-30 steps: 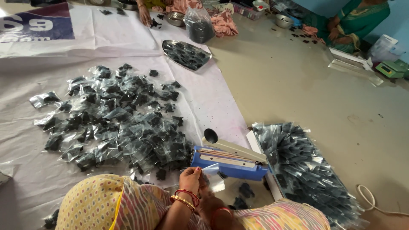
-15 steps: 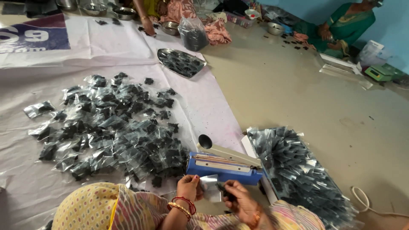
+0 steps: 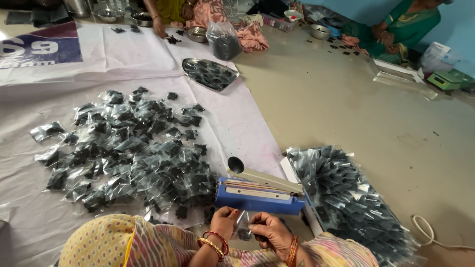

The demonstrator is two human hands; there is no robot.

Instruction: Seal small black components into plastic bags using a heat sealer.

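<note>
Both hands are together on one small clear pouch (image 3: 242, 228), left hand (image 3: 225, 220) and right hand (image 3: 269, 232) pinching its edges. Just beyond the fingers sits the blue heat sealer (image 3: 260, 195); loose filled pouches (image 3: 128, 153) spread far left.

R hand (image 3: 271, 232) now up front w/ L hand (image 3: 225, 220), both pinching one small clear pouch (image 3: 242, 228) just below blue heat sealer (image 3: 260, 195). 1 s ago only L hand showed there. Camera view shifts slightly fwd.
</note>
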